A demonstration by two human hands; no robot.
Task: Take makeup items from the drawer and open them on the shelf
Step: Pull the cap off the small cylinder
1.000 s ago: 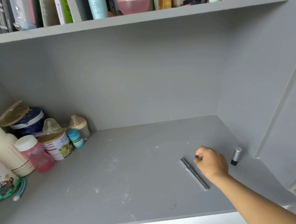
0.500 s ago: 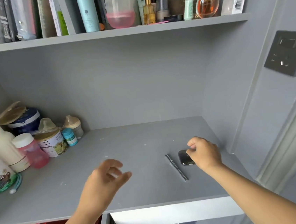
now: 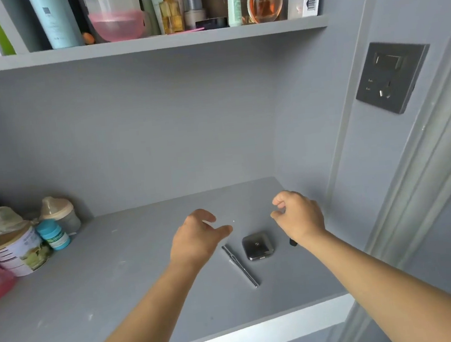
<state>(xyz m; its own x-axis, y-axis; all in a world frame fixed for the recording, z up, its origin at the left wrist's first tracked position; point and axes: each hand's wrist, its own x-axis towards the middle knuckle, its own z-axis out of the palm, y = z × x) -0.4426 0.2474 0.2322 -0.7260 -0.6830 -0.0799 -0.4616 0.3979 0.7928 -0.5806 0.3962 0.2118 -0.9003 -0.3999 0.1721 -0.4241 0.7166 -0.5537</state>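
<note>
On the grey shelf [image 3: 119, 287] a dark square compact [image 3: 257, 245] lies flat beside a thin silver pencil [image 3: 241, 266]; the compact's small front lettering is too blurred to read. The left hand [image 3: 198, 239] hovers with fingers loosely spread, the right hand [image 3: 300, 217] with fingers curled, both empty.

1. The single head view looks forward and slightly down into a grey shelf [image 3: 119, 279] alcove.
2. It sits close, at arm's reach; both forearms enter from the bottom edge.
3. An upper shelf [image 3: 136, 45] runs above the hands.
</note>
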